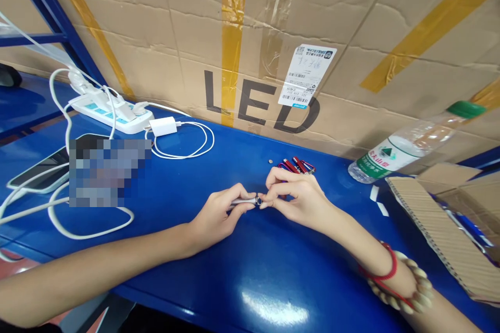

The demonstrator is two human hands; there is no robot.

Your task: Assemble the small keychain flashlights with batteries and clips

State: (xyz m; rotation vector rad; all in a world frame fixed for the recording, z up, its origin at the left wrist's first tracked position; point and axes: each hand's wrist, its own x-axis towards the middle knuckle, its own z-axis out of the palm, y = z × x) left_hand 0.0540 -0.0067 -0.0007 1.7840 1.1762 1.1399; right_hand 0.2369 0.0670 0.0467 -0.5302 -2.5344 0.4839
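A slim silver metal tube [242, 201], shaped like a mini flashlight, is pinched between the thumb and fingers of my left hand [222, 210]. Its dark, round end points right. At that end, my right hand [299, 195] has thumb and fingertips closed together, touching the rim or just beside it; whatever small piece they hold is hidden. Just beyond my right hand lie several small red metal tubes [300, 165] of similar shape, partly covered by the hand. A tiny round disc [270, 161] rests on the blue table [219, 281] near them.
Behind stands a large cardboard box [175, 26] marked LED. To the left are a white power strip [133, 122], a charger [163, 126] with looped cable, and a phone [42, 169]. On the right, a water bottle [385, 158] leans near a cardboard tray [433, 234].
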